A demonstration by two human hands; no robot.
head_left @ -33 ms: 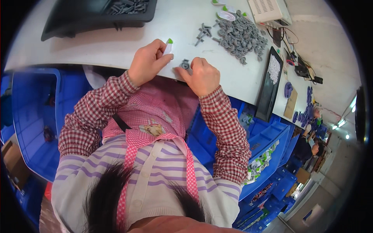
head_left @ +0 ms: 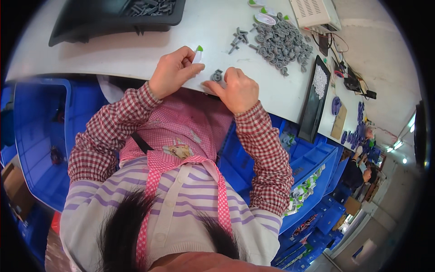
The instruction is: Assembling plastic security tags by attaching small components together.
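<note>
black tray cut off by the top edge; grey part half hidden behind right hand.

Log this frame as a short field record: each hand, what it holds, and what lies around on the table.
left hand: holds a small white piece with a green tip
right hand: pinches a small grey round part at the table edge
table: white
pile of grey parts: beyond the right hand
black tray: far left, holds grey parts
blue bins: beside the person, below table level

Grey part: matt plastic. White table: smooth. Sleeves: checked cloth.
</note>
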